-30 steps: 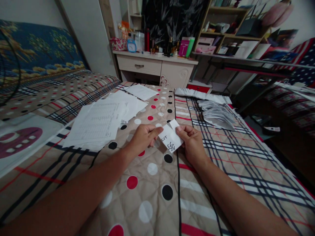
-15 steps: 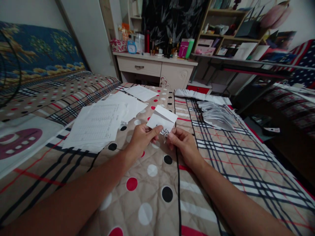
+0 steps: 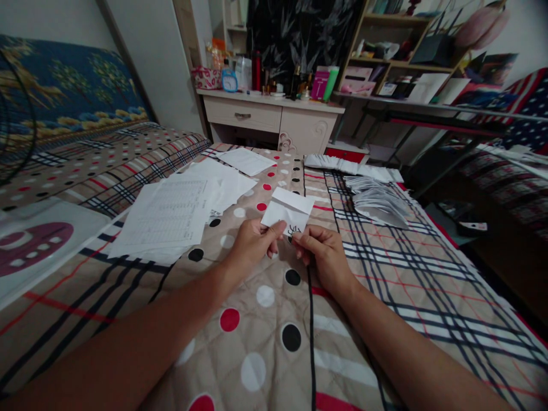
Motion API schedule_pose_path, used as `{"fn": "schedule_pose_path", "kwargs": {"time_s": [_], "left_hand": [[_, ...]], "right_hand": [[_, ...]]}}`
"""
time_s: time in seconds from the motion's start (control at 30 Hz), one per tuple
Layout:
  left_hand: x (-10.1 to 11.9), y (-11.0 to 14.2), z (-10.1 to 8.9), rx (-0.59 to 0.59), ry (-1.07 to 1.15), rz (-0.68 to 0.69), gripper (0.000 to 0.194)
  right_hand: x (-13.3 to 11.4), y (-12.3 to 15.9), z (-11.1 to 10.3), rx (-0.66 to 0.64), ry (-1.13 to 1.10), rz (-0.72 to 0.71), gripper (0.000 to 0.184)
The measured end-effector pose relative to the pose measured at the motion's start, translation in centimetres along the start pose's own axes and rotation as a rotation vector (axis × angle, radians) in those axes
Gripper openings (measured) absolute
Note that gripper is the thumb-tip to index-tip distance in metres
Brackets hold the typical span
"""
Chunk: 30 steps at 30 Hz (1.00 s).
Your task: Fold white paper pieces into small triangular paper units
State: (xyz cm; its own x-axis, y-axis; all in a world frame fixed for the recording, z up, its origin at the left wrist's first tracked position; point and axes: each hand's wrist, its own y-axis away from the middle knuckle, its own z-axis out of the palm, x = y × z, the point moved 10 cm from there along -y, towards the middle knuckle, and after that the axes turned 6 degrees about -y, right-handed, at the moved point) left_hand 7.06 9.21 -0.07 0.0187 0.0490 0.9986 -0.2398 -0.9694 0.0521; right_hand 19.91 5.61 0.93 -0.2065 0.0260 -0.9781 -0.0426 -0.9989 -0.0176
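Between my hands is a small folded white paper with black handwriting along its near edge and a folded-over flap at the far side. My left hand pinches its near left corner, thumb on top. At the near right corner, my right hand pinches the edge between thumb and fingers, covering part of the writing. Both hands are held low over the dotted, quilted bedspread. To their left lie loose printed sheets, the nearest bearing a table of lines.
On the right of the bed lies a fanned pile of folded papers, with a longer row of them behind. More white sheets lie farther back. A plastic bag is at the left. A dresser stands beyond the bed.
The folded paper has turned so its flap now faces away and the writing is near me. My right hand has shifted from its right side to the near edge.
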Motion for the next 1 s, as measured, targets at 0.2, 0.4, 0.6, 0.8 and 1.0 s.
{"fn": "schedule_pose_path", "kwargs": {"time_s": [0.2,0.4,0.6,0.8,1.0], "left_hand": [[-0.7,-0.8,-2.4,0.095,0.374,-0.066,0.033],[-0.6,0.5,1.8,-0.204,0.950,-0.332,0.027],[0.9,1.5,2.8,-0.345,1.110,-0.341,0.025],[1.7,1.8,3.1,-0.438,1.131,-0.286,0.012],[2.2,2.2,3.3,-0.487,1.070,-0.243,0.026]], "right_hand": [[-1.1,-0.3,-5.2,0.355,-0.244,-0.121,0.019],[-1.0,-0.7,-5.3,0.333,-0.242,-0.133,0.017],[-0.9,-0.8,-5.0,0.314,-0.222,-0.140,0.019],[-0.9,-0.8,-4.9,0.301,-0.220,-0.131,0.018],[-0.7,-0.8,-4.8,0.306,-0.216,-0.116,0.019]]}}
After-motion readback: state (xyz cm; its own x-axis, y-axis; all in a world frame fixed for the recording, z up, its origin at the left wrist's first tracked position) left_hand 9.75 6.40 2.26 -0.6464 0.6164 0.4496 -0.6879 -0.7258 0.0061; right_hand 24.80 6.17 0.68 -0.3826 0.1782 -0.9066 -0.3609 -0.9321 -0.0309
